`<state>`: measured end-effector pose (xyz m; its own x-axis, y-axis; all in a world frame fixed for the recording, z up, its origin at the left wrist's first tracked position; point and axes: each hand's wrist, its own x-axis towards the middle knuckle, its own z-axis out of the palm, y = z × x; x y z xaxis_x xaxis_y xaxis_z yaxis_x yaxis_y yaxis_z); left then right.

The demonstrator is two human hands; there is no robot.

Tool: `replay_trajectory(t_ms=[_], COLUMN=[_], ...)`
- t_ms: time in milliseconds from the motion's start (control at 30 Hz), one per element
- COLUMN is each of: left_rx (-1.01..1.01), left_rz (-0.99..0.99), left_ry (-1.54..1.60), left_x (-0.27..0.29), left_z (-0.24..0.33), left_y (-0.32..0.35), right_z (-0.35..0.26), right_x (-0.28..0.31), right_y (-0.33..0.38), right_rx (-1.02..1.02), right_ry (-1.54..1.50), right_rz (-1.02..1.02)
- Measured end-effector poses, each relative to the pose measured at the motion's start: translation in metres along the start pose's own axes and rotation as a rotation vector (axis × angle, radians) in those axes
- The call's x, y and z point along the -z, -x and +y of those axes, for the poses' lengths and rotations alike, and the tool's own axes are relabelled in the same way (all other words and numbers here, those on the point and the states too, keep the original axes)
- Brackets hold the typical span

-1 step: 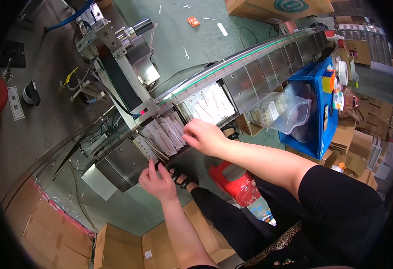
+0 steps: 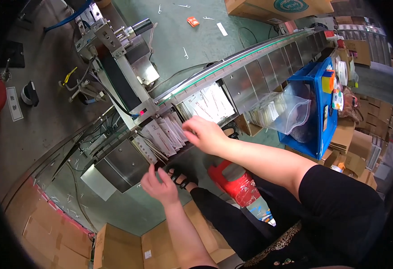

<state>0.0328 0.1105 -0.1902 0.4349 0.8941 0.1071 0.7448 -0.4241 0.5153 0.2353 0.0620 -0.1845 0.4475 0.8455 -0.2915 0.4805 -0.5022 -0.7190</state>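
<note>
Slim white printed packets (image 2: 162, 134) stand on edge in a row inside a metal trough at the machine, some leaning over. My left hand (image 2: 159, 186) is just below the near-left end of the row, its fingers apart and nothing seen in them. Over the right end hovers my right hand (image 2: 205, 135), fingers loosely curved with the thumb apart and no object visible in it. Just beyond it, more white packets (image 2: 209, 104) lie flat in a bright metal tray. Whether the right fingertips touch any packet cannot be made out.
A long conveyor (image 2: 250, 60) runs to the far right. On the right stand a blue crate (image 2: 324, 116) and a clear plastic bag (image 2: 295, 114) with packets beside it. A red container (image 2: 237, 184) is near my legs. Cardboard boxes (image 2: 120, 246) sit at the lower left.
My left hand has drawn slightly down and away from the row of packets. My right hand has barely shifted, and the packets look the same.
</note>
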Motion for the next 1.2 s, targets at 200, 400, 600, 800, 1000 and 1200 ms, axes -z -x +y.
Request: replay_trajectory(t_ms=[200, 400, 600, 800, 1000, 1200], left_rx=[0.558, 0.689, 0.854, 0.949, 1.141, 1.125], left_rz=[-0.169, -0.399, -0.395, -0.476, -0.576, -0.537], left_ry=[0.301, 0.413, 0.497, 0.549, 0.691, 0.75], left_x=[-0.012, -0.024, -0.04, -0.072, -0.123, -0.209], left_z=[-0.001, 0.007, 0.003, -0.029, -0.044, -0.126], left_y=[0.111, 0.162, 0.17, 0.208, 0.203, 0.222], right_z=[-0.008, -0.016, -0.022, -0.014, 0.038, 0.113], right_x=[-0.024, -0.02, -0.013, -0.028, 0.03, 0.093], right_y=[-0.033, -0.039, -0.019, 0.018, 0.067, 0.252], right_rx=[0.085, 0.024, -0.141, -0.067, -0.062, -0.208], right_ry=[-0.077, 0.163, -0.124, 0.039, -0.083, 0.52], right_rz=[0.107, -0.094, 0.105, -0.129, -0.085, -0.811])
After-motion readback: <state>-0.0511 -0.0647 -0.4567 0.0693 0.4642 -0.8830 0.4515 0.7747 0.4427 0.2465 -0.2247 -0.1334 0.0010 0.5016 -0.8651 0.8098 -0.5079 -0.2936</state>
